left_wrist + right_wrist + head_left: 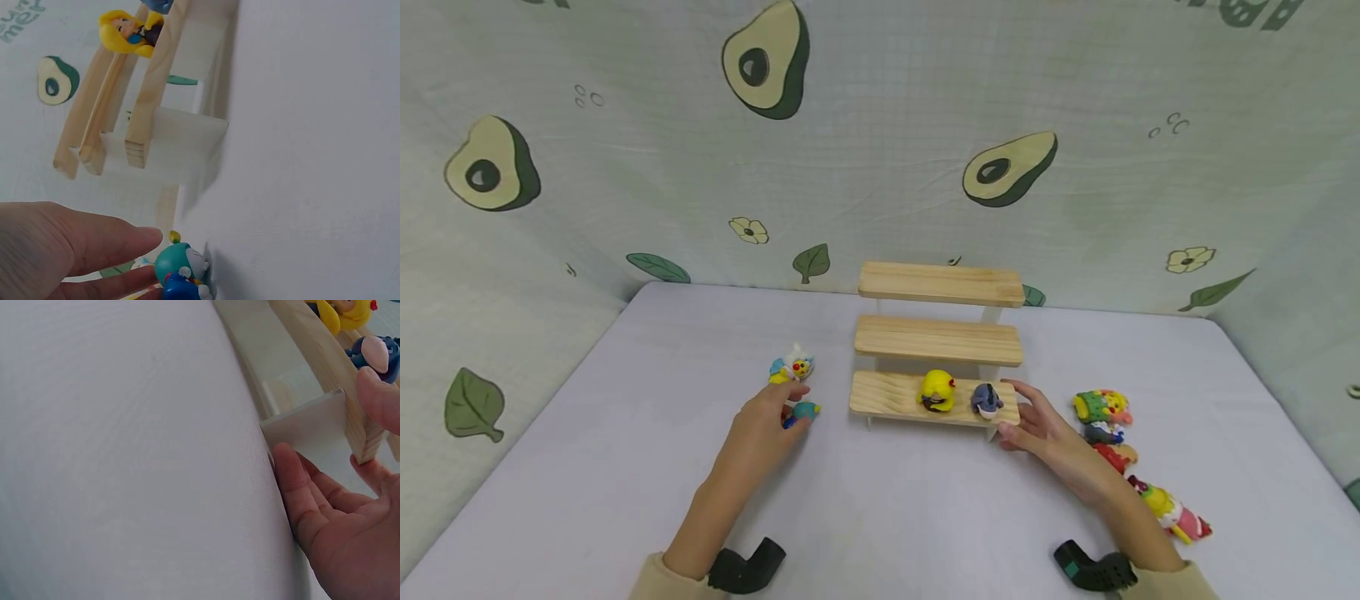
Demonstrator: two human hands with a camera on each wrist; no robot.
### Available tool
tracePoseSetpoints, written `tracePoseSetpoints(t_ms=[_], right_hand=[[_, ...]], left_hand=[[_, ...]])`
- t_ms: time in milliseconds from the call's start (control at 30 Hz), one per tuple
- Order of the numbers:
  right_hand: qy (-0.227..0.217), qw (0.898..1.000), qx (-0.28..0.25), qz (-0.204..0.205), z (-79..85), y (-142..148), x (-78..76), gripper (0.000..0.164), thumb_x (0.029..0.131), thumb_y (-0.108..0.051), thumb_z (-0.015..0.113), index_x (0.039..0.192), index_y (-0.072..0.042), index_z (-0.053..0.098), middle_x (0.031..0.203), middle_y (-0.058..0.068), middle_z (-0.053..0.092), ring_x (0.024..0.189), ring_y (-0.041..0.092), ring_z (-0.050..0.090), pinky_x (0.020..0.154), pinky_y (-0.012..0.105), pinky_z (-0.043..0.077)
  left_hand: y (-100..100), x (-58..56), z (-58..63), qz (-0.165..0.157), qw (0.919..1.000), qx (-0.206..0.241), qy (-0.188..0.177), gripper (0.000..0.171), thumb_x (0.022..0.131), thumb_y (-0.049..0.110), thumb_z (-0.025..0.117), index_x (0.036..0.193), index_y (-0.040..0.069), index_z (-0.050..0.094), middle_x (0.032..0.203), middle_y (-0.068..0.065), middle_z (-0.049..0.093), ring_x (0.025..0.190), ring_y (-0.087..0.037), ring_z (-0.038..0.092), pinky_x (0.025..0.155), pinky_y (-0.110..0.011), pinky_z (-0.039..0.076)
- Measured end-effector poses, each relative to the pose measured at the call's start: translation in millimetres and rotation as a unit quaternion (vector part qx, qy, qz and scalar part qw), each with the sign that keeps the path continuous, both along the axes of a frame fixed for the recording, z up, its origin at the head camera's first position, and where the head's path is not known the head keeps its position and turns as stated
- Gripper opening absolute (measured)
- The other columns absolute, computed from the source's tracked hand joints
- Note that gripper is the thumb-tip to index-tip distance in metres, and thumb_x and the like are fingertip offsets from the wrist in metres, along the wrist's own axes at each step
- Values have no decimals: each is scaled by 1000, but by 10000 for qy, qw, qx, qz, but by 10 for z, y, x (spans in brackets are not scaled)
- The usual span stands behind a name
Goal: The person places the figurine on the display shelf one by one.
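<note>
A three-tier wooden display shelf (pixel 940 337) on pale supports carries a yellow-haired figurine (pixel 937 391) and a blue-grey donkey figurine (pixel 987 400) on its lowest board. At that board's right end, my right hand (pixel 1048 433) holds the corner, thumb in front and index finger behind; its lower fingers are beside the support panel (pixel 312 422). Left of the shelf, my left hand (pixel 767 425) reaches around a teal-and-blue figurine (pixel 178 269) on the table. The thumb is apart from its head in the left wrist view, while the other fingers lie along its side.
Beyond my left hand lies a white, blue and yellow figurine (pixel 792 365). Several colourful figurines (pixel 1101 407) lie in a row to the right, with a pink-and-yellow one (pixel 1172 510) beside my right forearm. An avocado-print cloth (pixel 880 167) hangs behind the white table (pixel 925 517).
</note>
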State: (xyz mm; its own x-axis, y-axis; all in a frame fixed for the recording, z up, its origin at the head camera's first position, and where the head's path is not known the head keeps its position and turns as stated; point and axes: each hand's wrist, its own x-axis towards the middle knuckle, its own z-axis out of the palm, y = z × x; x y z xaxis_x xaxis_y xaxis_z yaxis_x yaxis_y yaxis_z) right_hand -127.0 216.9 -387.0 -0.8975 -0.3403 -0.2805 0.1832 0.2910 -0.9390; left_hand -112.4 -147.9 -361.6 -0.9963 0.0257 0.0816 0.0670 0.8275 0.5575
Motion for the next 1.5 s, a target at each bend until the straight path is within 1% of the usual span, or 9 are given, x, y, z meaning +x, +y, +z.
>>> tracePoseSetpoints(t_ms=[133, 333, 467, 567, 800, 1000, 1100, 1333, 1500], right_hand=[[10, 10000, -20, 13, -4, 3, 1, 71, 94, -26, 54, 148, -19, 8, 139, 25, 34, 110, 25, 54, 88, 29, 49], [49, 10000, -18, 8, -13, 9, 5, 71, 94, -25, 55, 148, -18, 9, 138, 26, 35, 109, 25, 54, 88, 29, 50], [67, 10000, -35, 10, -16, 12, 6, 71, 94, -25, 55, 148, -18, 9, 138, 26, 36, 109, 24, 54, 87, 29, 50], [70, 10000, -46, 18, -16, 11, 8, 70, 94, -25, 55, 148, -18, 9, 138, 26, 36, 109, 24, 55, 87, 28, 50], [92, 9999, -66, 11, -6, 5, 16, 70, 94, -24, 54, 148, -17, 9, 137, 26, 36, 108, 23, 55, 87, 27, 50], [67, 10000, -66, -15, 6, -4, 19, 70, 94, -24, 54, 148, -17, 9, 137, 26, 36, 107, 24, 55, 87, 28, 50], [59, 10000, -47, -6, 12, -6, 19, 71, 94, -25, 54, 148, -18, 9, 138, 26, 36, 107, 24, 55, 87, 28, 50], [63, 10000, -56, 11, 22, -11, 16, 70, 94, -25, 54, 148, -18, 9, 138, 25, 36, 107, 24, 55, 87, 28, 49], [92, 9999, -83, 35, 22, -9, 15, 70, 94, -24, 54, 148, -18, 9, 138, 25, 36, 107, 24, 55, 87, 27, 49]], left_hand=[[32, 4, -53, -12, 9995, -288, 128, 36, 79, 10, 72, 113, 7, 62, 106, -10, 65, 95, -23, 62, 80, -40, 51], [54, 5, -122, 30, 9986, -464, 258, 33, 77, 10, 74, 109, 6, 64, 101, -9, 64, 93, -24, 60, 79, -40, 51], [45, 0, -147, 26, 9985, -488, 234, 34, 76, 10, 75, 108, 6, 65, 100, -9, 63, 92, -25, 59, 79, -41, 50], [38, -13, -158, 7, 9987, -476, 171, 37, 75, 11, 76, 109, 6, 64, 103, -10, 63, 95, -27, 58, 82, -42, 50], [30, -5, -136, -109, 9986, -518, -7, 44, 72, 10, 77, 113, 5, 61, 110, -15, 59, 100, -31, 56, 85, -46, 48], [24, -22, -147, -185, 9980, -603, -38, 50, 71, 8, 78, 117, 3, 59, 112, -18, 58, 101, -34, 55, 86, -47, 47], [22, -27, -155, -184, 9981, -593, 25, 46, 73, 7, 76, 116, 4, 60, 110, -17, 58, 100, -32, 55, 85, -46, 47], [19, -34, -162, -150, 9982, -564, 110, 29, 77, 6, 71, 105, 5, 64, 102, -14, 60, 90, -28, 56, 78, -43, 48], [13, -46, -165, -90, 9987, -493, 58, 27, 78, 8, 71, 104, 7, 65, 101, -13, 60, 89, -26, 57, 77, -41, 49]])
